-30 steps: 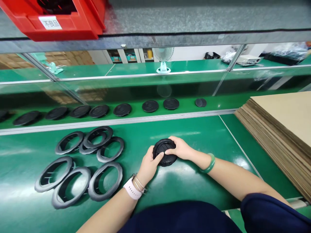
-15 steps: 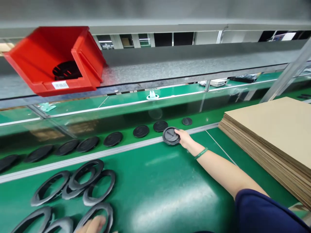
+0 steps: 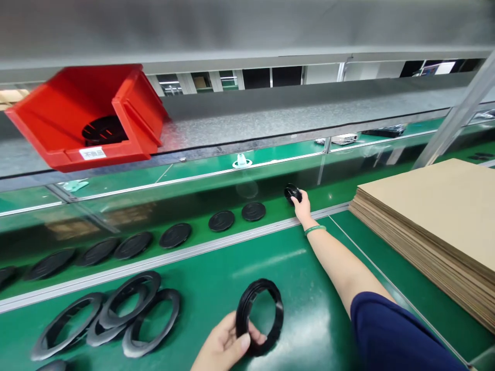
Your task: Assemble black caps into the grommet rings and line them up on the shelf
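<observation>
My left hand (image 3: 222,346) is at the bottom edge, fingers closed on the lower rim of a black plastic ring (image 3: 260,315) held tilted just above the green mat (image 3: 294,288). My right hand (image 3: 302,204) is stretched far forward over the metal rail (image 3: 174,257), fingers closed on a black round cap (image 3: 293,193) at the right end of a row of black discs (image 3: 221,220) on the far green belt. I cannot tell whether the cap rests on the belt or is lifted.
Several more black rings (image 3: 135,296) lie overlapping on the mat at the left. A red bin (image 3: 58,116) with a black part inside sits on the grey shelf above. A stack of cardboard sheets (image 3: 433,216) fills the right side.
Both hands held the cap near me; then the right hand carried it forward over the rail to the belt. The left hand dropped to the ring pile and now holds one ring.
</observation>
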